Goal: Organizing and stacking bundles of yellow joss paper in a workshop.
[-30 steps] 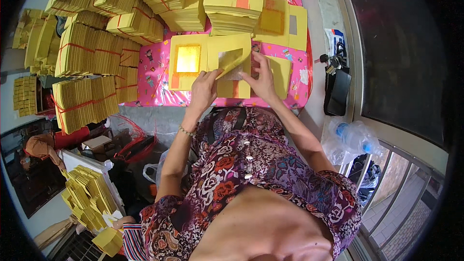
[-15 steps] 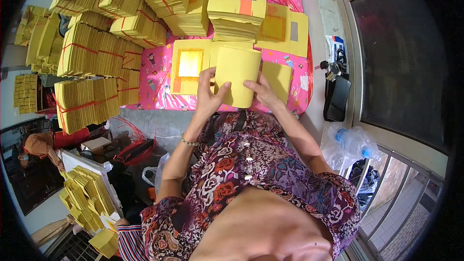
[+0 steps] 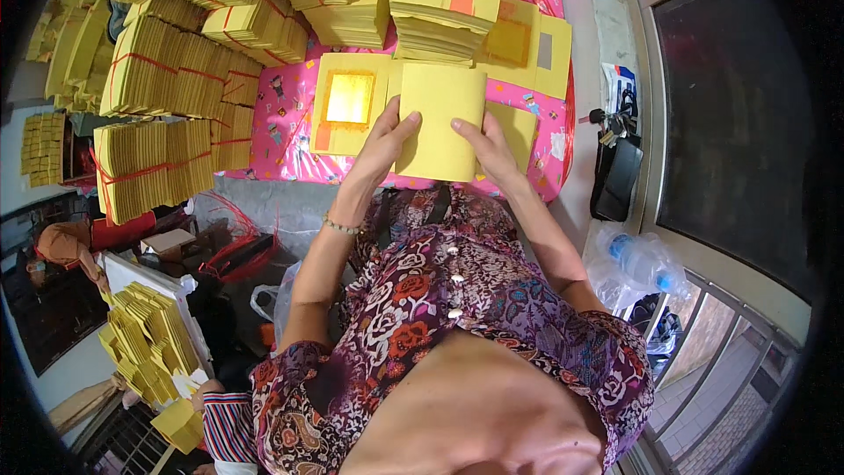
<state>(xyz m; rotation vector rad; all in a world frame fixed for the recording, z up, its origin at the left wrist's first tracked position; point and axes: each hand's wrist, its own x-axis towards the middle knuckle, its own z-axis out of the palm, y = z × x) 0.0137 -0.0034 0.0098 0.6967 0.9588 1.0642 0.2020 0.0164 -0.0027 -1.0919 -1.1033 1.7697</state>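
Between both hands I hold a piece of plain yellow paper [image 3: 441, 123], bent over or bowed; I cannot tell how many layers it has. My left hand [image 3: 383, 142] is closed on its left edge, thumb on the front. My right hand [image 3: 494, 148] grips the right edge the same way, fingers behind the paper. Just left of it lies a yellow sheet with a shiny gold square [image 3: 350, 98]. Another yellow sheet [image 3: 517, 130] lies partly hidden behind my right hand. Beyond stands a tall stack of yellow paper with a grey square [image 3: 448, 0].
Bundles of yellow paper [image 3: 158, 158] tied with red string are piled on the left of the pink patterned cloth [image 3: 286, 145]. At the right are a black case [image 3: 617, 178], keys and a plastic bottle [image 3: 637, 262]. Lower left, a person's striped sleeve [image 3: 230, 422] shows beside more yellow paper.
The whole view has shifted slightly. The yellow paper has turned to face me more squarely and its front looks wider. Both hands keep their hold on its sides.
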